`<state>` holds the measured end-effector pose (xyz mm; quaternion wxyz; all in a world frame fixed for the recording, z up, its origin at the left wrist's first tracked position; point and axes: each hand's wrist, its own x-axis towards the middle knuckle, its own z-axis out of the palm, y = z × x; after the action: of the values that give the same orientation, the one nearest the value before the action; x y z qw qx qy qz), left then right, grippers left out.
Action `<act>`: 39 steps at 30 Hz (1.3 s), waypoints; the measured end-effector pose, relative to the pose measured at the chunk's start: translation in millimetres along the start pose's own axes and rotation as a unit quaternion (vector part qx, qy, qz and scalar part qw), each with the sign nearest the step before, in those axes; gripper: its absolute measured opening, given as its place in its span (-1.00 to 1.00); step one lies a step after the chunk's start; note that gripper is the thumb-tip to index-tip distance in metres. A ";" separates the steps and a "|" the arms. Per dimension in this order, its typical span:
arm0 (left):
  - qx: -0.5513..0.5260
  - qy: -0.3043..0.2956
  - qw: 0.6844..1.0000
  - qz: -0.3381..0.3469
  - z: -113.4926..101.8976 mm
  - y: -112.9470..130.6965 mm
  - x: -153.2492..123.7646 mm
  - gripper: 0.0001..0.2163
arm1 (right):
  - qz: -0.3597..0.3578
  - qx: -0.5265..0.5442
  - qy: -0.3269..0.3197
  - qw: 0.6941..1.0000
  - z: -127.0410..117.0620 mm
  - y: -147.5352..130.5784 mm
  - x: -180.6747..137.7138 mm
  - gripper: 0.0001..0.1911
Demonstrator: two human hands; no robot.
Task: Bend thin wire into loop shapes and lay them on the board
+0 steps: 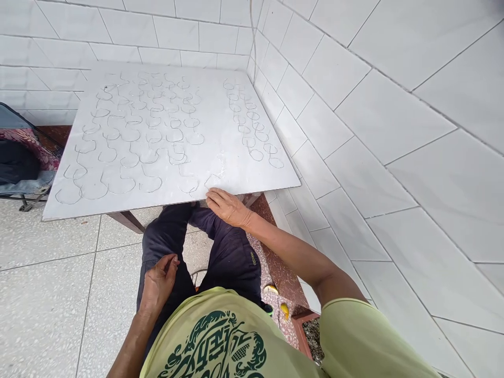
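My right hand is at the near edge of a white board, its fingers pressed together. A thin bent wire shows at its fingertips, lying against the board. My left hand hangs over my left thigh, thumb and fingers pinched together; whatever is between them is too small to make out. Several rows of thin, hook-like curved wires cover the left and middle of the board. Along its right side run two columns of looped wires.
White tiled walls meet behind and right of the board. At the left stands a folding chair with dark cloth on it. A wooden table leg shows below the board. Yellow pieces lie on the floor at right.
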<state>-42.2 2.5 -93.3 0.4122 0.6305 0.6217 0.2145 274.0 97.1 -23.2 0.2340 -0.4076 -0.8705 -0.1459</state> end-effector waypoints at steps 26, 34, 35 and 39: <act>-0.514 -0.109 0.848 -0.065 -3.1 141.0 10.1 -0.73 | 0.203 0.267 0.113 0.935 -53.0 -86.9 -37.0 -0.68; -0.410 -0.028 0.910 -0.045 6.8 141.3 -3.0 -0.68 | 0.392 0.407 0.153 0.811 -47.0 -130.0 -21.7 -0.74; -0.390 -0.027 0.920 -0.037 7.2 140.8 -4.1 -0.66 | 0.395 0.386 0.161 0.818 -45.9 -130.0 -20.1 -0.76; -0.313 -0.027 0.949 -0.024 7.0 139.7 -10.3 -0.63 | 0.379 0.308 0.146 0.860 -43.6 -122.6 -17.3 -0.82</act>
<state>46.7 6.6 15.1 0.6104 0.4603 0.5266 0.3719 200.9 -10.1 -3.1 0.5094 -0.5875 -0.6050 0.1714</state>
